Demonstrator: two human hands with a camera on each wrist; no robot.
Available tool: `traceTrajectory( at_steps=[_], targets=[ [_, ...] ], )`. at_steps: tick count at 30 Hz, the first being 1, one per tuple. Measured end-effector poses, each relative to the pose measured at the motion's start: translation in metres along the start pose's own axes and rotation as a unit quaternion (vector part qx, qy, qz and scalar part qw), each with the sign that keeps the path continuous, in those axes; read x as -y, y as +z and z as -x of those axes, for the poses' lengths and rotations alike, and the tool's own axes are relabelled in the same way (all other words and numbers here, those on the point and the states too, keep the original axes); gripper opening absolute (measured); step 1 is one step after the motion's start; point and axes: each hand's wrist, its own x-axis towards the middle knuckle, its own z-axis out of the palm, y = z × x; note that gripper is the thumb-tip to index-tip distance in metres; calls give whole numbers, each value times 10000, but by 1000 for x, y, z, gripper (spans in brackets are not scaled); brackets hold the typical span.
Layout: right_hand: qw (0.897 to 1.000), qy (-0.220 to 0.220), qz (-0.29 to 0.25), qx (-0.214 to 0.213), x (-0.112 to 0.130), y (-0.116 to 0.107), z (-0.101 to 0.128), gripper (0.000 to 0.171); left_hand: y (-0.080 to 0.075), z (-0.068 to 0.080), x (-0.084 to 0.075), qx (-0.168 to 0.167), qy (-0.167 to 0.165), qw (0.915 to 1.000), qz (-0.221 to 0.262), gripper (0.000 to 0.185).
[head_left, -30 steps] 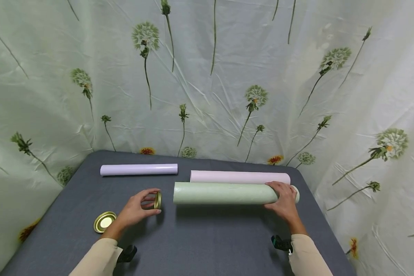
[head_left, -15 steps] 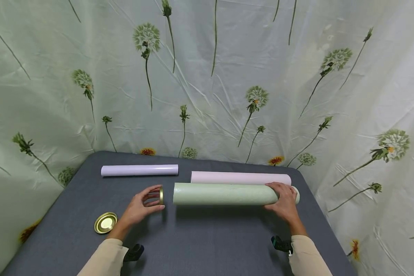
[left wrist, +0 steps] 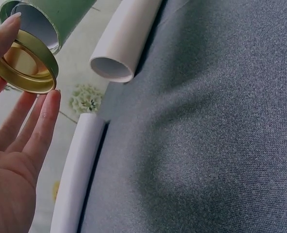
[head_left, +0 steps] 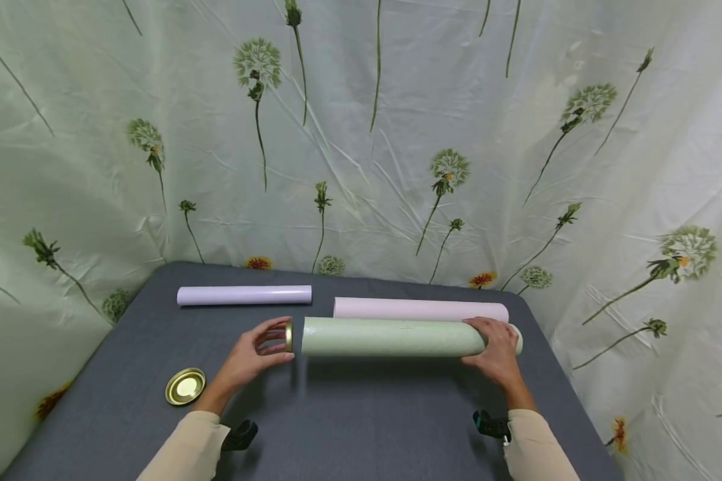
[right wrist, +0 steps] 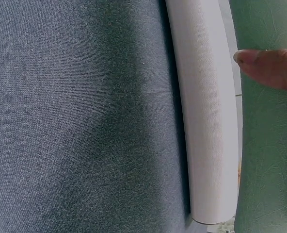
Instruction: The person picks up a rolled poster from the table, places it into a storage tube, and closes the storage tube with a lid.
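Note:
In the head view my left hand (head_left: 249, 352) pinches a gold metal lid (head_left: 289, 336) by its rim, stood on edge. The lid faces the left end of a pale green tube (head_left: 391, 337), with a small gap between them. That end is open and hollow in the left wrist view, where the lid (left wrist: 29, 63) sits between thumb and fingertips. My right hand (head_left: 495, 347) grips the tube near its right end and holds it level above the table. Only the thumb (right wrist: 267, 65) shows in the right wrist view.
A second gold lid (head_left: 185, 386) lies flat on the dark grey table (head_left: 367, 421) at left. A lilac tube (head_left: 243, 295) lies at the back left. Behind the green tube lies a pale pink tube (head_left: 415, 308). A flowered curtain (head_left: 361, 133) hangs beyond the back edge.
My left hand has moved the lid right and slightly up, closer to the green tube's left end, and its open side has turned out of sight. The right hand and green tube stay nearly still.

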Motion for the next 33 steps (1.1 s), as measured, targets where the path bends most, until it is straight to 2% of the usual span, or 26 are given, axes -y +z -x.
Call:
traceTrajectory(
  at_steps=[23, 33],
  targets=[
    [9994, 247, -99, 224, 0, 0, 2, 74, 7, -2, -2, 77, 101, 9998, -142, 71],
    [9996, 162, -82, 232, 1, -2, 1, 74, 7, -5, -6, 155, 92, 9998, 37, 71]
  ],
)
